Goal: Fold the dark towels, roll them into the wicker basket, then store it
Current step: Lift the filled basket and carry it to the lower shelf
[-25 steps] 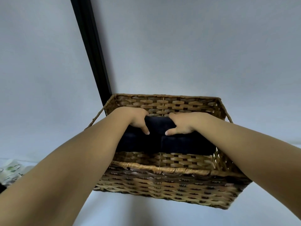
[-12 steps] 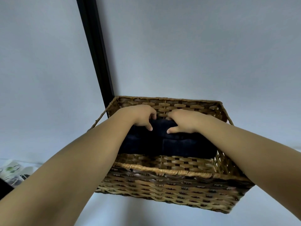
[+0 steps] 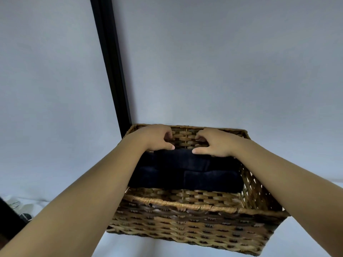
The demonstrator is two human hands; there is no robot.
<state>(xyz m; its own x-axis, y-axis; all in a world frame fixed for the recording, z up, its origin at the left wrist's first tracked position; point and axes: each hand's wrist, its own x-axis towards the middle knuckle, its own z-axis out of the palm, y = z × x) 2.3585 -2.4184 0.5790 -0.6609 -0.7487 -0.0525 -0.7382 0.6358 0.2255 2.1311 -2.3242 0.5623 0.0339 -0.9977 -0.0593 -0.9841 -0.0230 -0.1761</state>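
Observation:
A brown wicker basket (image 3: 185,205) stands on a white surface in front of me. Inside it lie rolled dark navy towels: two side by side at the front (image 3: 156,177) (image 3: 211,179) and one roll across the back (image 3: 181,161). My left hand (image 3: 154,138) and my right hand (image 3: 215,143) are both on the back roll, close to the basket's far wall. On each hand the fingers curl over the roll's far edge and the thumb lies along its near side. The forearms hide the basket's left side and part of its right wall.
A black vertical post (image 3: 111,62) runs up the pale wall just behind the basket's far left corner. Some small items, one with a metal clip (image 3: 14,204), lie at the lower left edge, beside a dark shape.
Both hands have slid from the middle of the basket back to its far wall, taking the top towel roll with them. The front towels now show more.

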